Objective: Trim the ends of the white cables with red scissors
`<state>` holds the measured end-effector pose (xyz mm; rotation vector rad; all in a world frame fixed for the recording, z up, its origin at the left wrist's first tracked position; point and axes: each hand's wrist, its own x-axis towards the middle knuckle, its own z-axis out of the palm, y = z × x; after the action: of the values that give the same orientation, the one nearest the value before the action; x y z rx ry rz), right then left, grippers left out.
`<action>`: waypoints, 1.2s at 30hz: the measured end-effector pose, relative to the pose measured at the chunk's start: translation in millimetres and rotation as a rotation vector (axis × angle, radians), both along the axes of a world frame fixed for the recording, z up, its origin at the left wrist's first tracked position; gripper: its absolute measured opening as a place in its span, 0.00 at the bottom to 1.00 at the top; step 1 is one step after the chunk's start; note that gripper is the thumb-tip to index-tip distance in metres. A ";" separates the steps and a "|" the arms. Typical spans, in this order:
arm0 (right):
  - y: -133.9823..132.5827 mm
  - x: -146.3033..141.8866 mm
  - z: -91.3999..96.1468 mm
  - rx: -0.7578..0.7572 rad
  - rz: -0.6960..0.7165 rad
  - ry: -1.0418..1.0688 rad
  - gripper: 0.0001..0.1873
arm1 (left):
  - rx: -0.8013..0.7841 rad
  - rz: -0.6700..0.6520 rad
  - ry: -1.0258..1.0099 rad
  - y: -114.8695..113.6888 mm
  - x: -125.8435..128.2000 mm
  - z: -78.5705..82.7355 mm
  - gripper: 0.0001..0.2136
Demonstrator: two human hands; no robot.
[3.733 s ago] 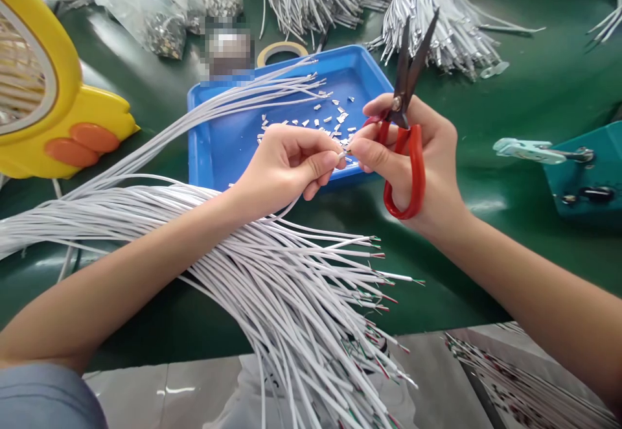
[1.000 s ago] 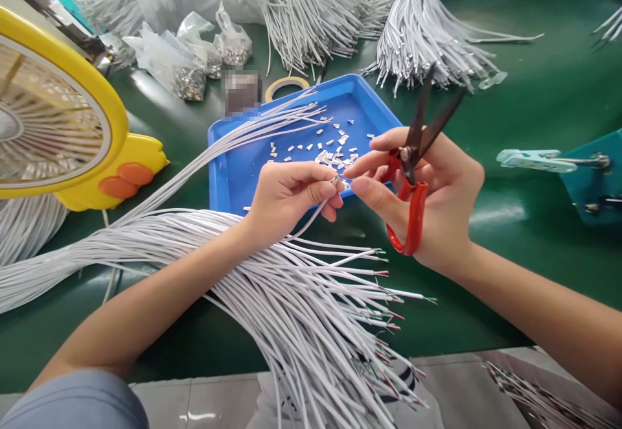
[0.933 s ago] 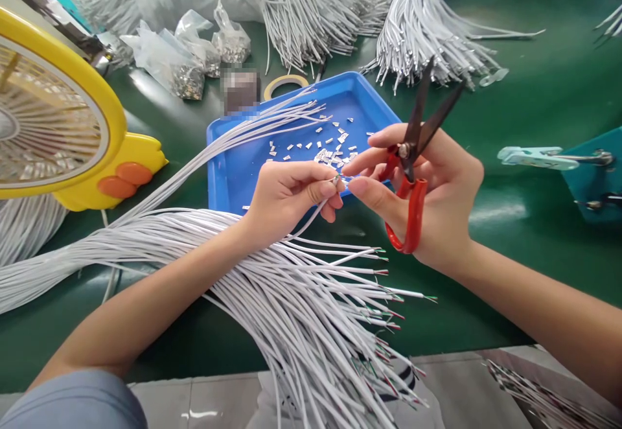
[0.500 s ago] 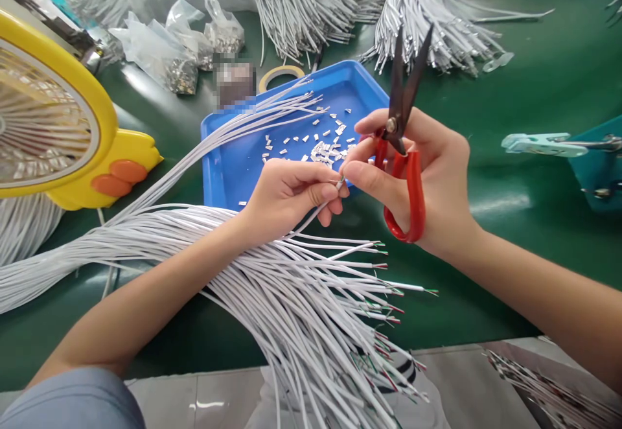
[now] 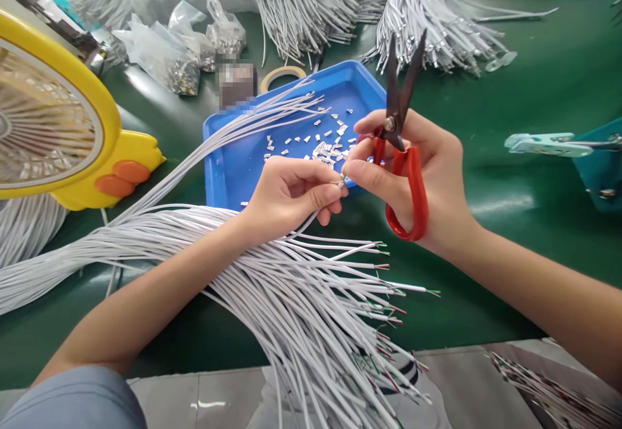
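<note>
My left hand [image 5: 296,192] pinches a white cable [image 5: 307,223] close to its stripped end, where thin green wires show. Thumb and forefinger of my right hand [image 5: 413,163] meet at those fine wires. Red-handled scissors [image 5: 411,189] are hooked in the same right hand, their dark blades pointing up and slightly apart, touching no cable. Beneath my left forearm spreads a large bundle of white cables [image 5: 272,286], with red and green wire ends toward the right. Behind my hands, a blue tray [image 5: 286,131] holds many small white-and-silver pieces [image 5: 328,150] and several cable ends.
A yellow fan [image 5: 107,105] stands at the left. Bags of metal parts [image 5: 182,76], a tape roll [image 5: 284,76] and more cable bundles [image 5: 432,27] lie along the back. At the right is a teal block with a pale clip [image 5: 549,144]. The green table's front edge runs below.
Both hands stay together at the cable end. The scissors have tilted slightly, with their tips shifting a little left. The whole view has drifted slightly.
</note>
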<state>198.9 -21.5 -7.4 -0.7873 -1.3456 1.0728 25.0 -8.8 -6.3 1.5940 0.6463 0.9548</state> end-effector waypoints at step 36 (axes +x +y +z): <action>-4.1 -4.3 3.2 -0.037 -0.005 -0.068 0.14 | 0.430 0.317 0.084 6.4 -0.4 -7.6 0.06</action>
<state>194.6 -25.6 -4.2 -0.8610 -1.3839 1.0782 24.5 -2.4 -13.9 1.9528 0.8067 1.3334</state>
